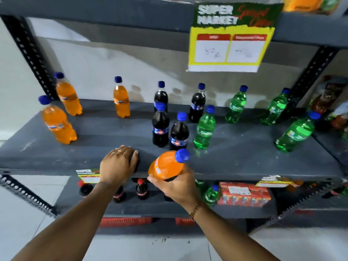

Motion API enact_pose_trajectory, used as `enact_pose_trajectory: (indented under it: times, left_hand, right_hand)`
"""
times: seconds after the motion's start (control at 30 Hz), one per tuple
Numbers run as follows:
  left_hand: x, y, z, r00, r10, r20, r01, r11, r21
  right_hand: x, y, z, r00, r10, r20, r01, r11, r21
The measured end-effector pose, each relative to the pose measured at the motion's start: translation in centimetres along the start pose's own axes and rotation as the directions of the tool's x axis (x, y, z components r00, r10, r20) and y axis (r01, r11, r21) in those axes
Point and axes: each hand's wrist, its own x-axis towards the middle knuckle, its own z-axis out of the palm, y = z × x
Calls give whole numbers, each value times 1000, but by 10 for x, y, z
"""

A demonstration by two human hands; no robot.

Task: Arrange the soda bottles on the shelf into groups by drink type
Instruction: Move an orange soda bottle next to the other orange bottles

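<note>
My right hand (177,185) grips an orange soda bottle (166,165), tilted with its blue cap pointing right, just above the front edge of the grey shelf (244,162). My left hand (117,164) rests palm down on that front edge and holds nothing. Three orange bottles stand at the shelf's left: front left (58,123), back left (68,96) and further right (121,99). Several dark cola bottles (160,127) cluster in the middle. Several green bottles stand to the right, the nearest (204,129) beside the colas and another (295,135) at far right.
A yellow supermarket price sign (229,38) hangs from the shelf above. The lower shelf holds red-capped cola bottles (142,190), a green bottle (211,194) and a red carton (244,194). Perforated black uprights (28,53) frame the rack. Packaged goods (331,102) sit at far right.
</note>
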Motion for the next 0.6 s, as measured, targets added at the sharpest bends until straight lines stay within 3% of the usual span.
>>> enact_pose_trajectory:
  times: [0.13, 0.3, 0.4, 0.6]
  left_hand:
    - [-12, -63, -17, 997, -73, -2, 73, 997, -10]
    - [-23, -120, -10, 994, -13, 112, 11, 1000, 26]
    - [-20, -124, -11, 988, -12, 153, 5, 999, 48]
    - [-20, -127, -7, 985, -26, 169, 17, 998, 55]
  right_hand:
    - [31, -26, 65, 996, 65, 67, -57, 993, -103]
    - [77, -40, 128, 991, 128, -24, -130, 961, -243]
    - [97, -41, 153, 977, 201, -72, -213, 939, -271]
    - [126, -36, 179, 978, 168, -123, -194, 948, -251]
